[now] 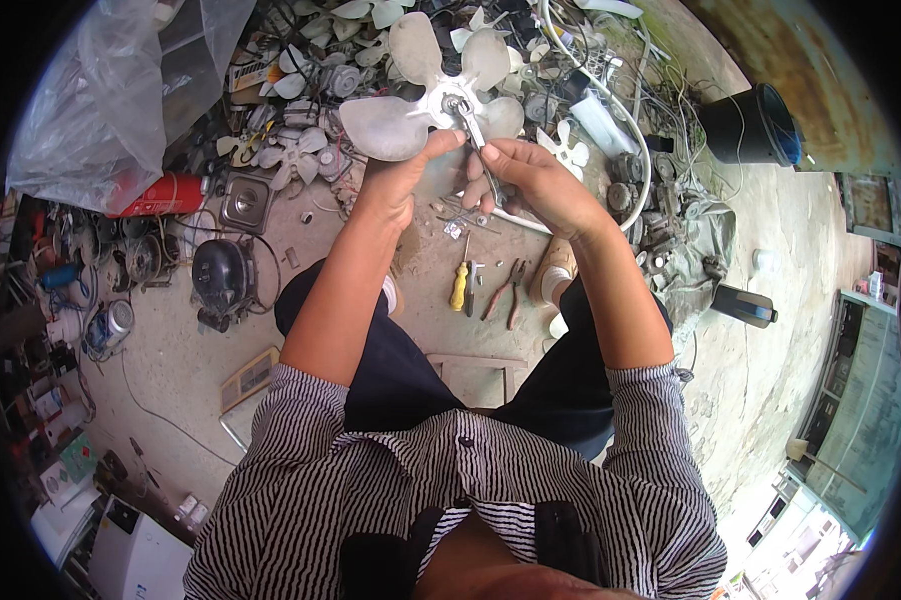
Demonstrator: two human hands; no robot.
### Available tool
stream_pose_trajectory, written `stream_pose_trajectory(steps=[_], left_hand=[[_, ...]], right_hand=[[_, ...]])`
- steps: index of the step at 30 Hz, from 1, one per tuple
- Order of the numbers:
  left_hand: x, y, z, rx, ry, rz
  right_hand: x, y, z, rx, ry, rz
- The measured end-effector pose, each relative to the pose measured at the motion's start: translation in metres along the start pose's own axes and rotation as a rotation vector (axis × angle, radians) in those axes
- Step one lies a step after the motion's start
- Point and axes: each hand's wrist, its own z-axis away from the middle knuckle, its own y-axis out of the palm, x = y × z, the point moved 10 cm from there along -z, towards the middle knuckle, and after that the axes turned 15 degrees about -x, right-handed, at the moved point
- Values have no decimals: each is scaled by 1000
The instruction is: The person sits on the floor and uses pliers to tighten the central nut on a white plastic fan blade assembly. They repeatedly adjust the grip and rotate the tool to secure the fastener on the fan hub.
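Observation:
A metal fan blade [385, 124] with several broad lobes is held up in front of me, its hub facing me. My left hand [404, 171] grips its near side, thumb towards the hub; whatever lies behind the blade is hidden. Between the fingers of my right hand [540, 180] is a metal wrench [475, 135], whose head sits at the hub centre. On the floor below, between my feet, lie a yellow-handled screwdriver [459, 289], a dark slim tool [472, 289] and red-handled pliers [504, 294].
Fan motors and blades [297, 154] are heaped beyond my hands. A white hose [642, 150] curves around the right of the heap. Further right lies a black bucket [743, 127]. To the left are a black compressor [224, 276], a red cylinder [169, 193] and plastic sheeting [90, 112].

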Motion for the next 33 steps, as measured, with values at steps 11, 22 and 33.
stream_pose_trajectory(steps=[11,22,33], left_hand=[[-37,-2,4,-107,537,-129],[-53,4,8,-91,687,-244],[-7,6,4,-12,88,-150]], right_hand=[[-9,14,2,72,84,-118],[-2,-7,-3,-21,7,16],[43,-64,0,-309,-330,402]])
